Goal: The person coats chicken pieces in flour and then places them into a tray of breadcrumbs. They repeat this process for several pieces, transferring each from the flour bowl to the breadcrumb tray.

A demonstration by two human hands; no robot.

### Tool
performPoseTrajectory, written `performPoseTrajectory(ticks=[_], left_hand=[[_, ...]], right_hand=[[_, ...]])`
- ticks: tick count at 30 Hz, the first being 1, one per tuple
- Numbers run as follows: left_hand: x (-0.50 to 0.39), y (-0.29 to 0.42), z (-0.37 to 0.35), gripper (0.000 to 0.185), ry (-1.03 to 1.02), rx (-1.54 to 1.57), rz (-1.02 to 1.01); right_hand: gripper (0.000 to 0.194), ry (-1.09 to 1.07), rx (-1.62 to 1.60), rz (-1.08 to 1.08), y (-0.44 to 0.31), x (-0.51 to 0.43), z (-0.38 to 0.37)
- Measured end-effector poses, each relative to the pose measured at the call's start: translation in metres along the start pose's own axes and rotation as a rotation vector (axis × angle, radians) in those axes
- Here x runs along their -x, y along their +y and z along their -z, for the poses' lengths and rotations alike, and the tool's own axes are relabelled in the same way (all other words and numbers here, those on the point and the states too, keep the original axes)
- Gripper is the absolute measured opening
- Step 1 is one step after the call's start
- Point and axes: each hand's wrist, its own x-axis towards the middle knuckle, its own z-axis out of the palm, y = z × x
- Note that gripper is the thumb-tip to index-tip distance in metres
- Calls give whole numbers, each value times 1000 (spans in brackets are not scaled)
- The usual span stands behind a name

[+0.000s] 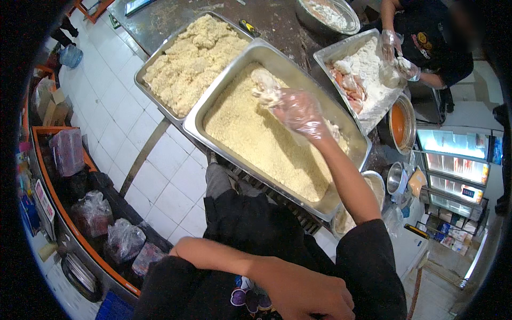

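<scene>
My right hand [300, 110], in a clear plastic glove, grips a pale, wet-coated piece of meat [265, 86] above a deep stainless steel pan [196, 118]. Yellowish breadcrumbs [248, 132] cover the pan's floor. Another coated piece [333, 130] lies at the pan's right side, partly hidden by my forearm. My left hand [316, 290] is bare and held across my body, low in the view; its fingers curl under, so its grip is hidden. Against the pan's left side stands a steel tray [142, 78] heaped with crumb-coated pieces [196, 60].
Across the dark table [276, 24], a co-worker's gloved hands [400, 60] hold a floured piece over a tray [372, 124] of flour and raw meat. A bowl of orange liquid [398, 122], a flour bowl [330, 16] and a yellow-black tool handle [249, 28] are nearby.
</scene>
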Motion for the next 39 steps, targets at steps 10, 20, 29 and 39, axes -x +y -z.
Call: performPoseTrajectory(ticks=[10,20,29,39], left_hand=[[13,24,19,21,103,-39,-18],[-9,6,9,25,84,-83,28],[-37,-33,-5,24,15,-13,123],[-48,-90,8,27,-57,173,447]], right_hand=[[18,-43,31,-15,23,-1,-60],[24,-34,167,204,45,18,-63],[39,76,-942,-570,91,141,-2],[57,478,-790,-1176,148,445,58]])
